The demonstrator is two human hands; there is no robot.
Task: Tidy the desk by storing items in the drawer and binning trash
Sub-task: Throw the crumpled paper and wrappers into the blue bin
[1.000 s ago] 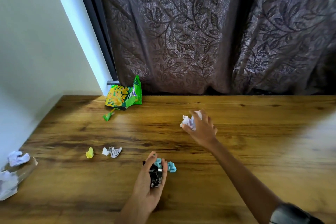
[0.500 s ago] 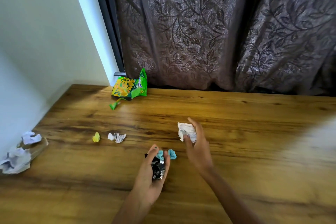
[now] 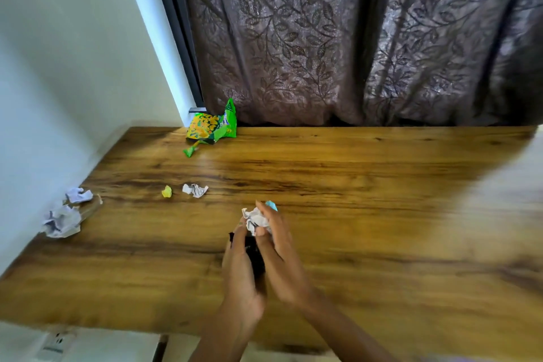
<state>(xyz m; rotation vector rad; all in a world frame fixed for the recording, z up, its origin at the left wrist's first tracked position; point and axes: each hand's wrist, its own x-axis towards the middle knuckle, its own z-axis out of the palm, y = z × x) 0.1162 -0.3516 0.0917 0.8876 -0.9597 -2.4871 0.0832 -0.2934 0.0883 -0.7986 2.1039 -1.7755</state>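
Found no readable brand or wording anywhere: print on the green-and-yellow snack bag (image 3: 212, 127) too blurred to read, dark marks on the papers illegible.

Saw both hands brought together over the middle of the desk (image 3: 367, 214), nearer its front edge. Left hand (image 3: 241, 276) curled round a black wrapper (image 3: 253, 250), fingers closed on it, wrapper sitting in the palm between the two hands. Right hand (image 3: 279, 258) pinched a crumpled white paper ball (image 3: 256, 219) at its fingertips, ball right above the black wrapper and touching the left hand's fingertips. Spotted a small blue scrap (image 3: 271, 205) peeking out just behind the right fingers; could not tell whether held or lying on the wood.

Left of the hands, well apart from them: a yellow scrap (image 3: 167, 191) and just beside it a small white wad (image 3: 194, 190), both lying loose on the wood. At the left edge, two more crumpled papers (image 3: 61, 219) together with a clear wrapper (image 3: 89, 206), hard against the wall (image 3: 58, 67). Snack bag at the back left corner, leaning by the curtain (image 3: 352, 38), a torn green strip (image 3: 191, 150) lying just in front of it.

Glimpsed a wall socket (image 3: 55, 342) below the front left edge.
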